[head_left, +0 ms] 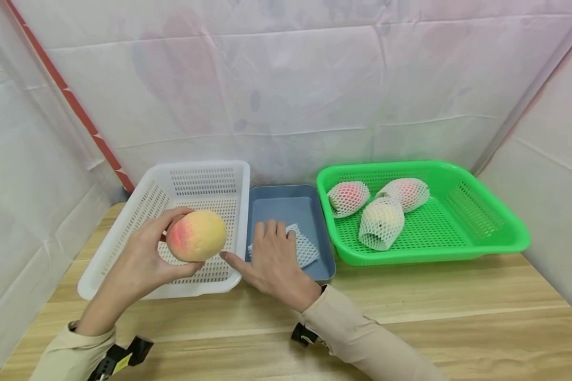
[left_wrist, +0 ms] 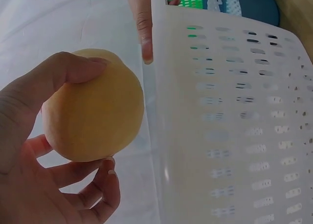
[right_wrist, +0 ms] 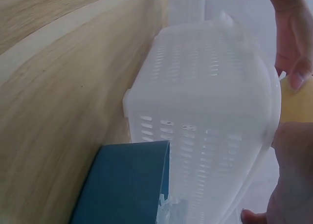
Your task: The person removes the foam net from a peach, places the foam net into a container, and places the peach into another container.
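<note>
My left hand (head_left: 140, 259) holds a yellow peach with a red blush (head_left: 197, 235) between thumb and fingers, raised over the white basket (head_left: 245, 196). In the left wrist view the thumb lies across the top of the peach (left_wrist: 98, 111) and the fingers support it from below. My right hand (head_left: 278, 264) reaches over the blue-grey tray (head_left: 283, 203), its thumb stretched out toward the white basket's rim. Under its fingers lies a white foam fruit net (head_left: 307, 248); the fingertips are partly hidden.
A green basket (head_left: 505, 238) on the right holds three fruits in foam nets, among them a pale one (head_left: 383, 219) nearest the front. The wooden table (head_left: 410, 296) is bounded by white cloth walls (head_left: 291, 84) at the back and sides.
</note>
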`<state>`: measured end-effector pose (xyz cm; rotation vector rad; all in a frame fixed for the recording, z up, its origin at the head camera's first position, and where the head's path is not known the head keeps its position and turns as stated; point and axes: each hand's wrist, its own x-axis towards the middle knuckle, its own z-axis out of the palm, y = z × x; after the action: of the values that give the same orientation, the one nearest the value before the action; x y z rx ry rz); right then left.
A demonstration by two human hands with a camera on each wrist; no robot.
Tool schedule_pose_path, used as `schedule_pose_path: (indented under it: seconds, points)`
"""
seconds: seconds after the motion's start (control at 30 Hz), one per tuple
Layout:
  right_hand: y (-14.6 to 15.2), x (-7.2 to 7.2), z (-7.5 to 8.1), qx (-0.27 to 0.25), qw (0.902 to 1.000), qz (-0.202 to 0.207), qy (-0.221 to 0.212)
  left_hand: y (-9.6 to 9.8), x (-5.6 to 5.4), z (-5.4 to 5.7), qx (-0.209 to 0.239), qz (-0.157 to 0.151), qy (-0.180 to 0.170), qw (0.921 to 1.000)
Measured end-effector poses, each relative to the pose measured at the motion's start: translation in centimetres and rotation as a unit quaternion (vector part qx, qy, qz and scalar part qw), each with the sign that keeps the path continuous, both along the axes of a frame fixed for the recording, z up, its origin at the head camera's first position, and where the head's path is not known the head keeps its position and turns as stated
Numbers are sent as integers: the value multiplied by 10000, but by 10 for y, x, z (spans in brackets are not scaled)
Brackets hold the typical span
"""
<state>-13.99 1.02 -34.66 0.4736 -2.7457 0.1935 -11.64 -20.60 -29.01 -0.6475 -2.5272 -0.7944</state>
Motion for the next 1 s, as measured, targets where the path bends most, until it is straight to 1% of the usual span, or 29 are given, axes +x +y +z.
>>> schedule_pose_path:
  seconds: [0.17,0.47,0.67,0.83,1.0]
  points:
    - [-3,0,1,59,9997,-84,-235,-4,-1,-3,-25,61,-13,10000]
    - [-2,-2,2,39,9999,-58,-86,-13,-6,-8,-106,150,-107,9998]
    - [-1,-3,2,-5,9998,-67,-203,-16,-8,-9,-198,237,-245,9992]
    - [-1,-2,2,-35,9996,-50,-287,-19,-9,-10,-217,293,-253,9990]
    - [-1,-2,3,-51,9995,-40,-293,-24,-12,-13,-198,275,-250,9991]
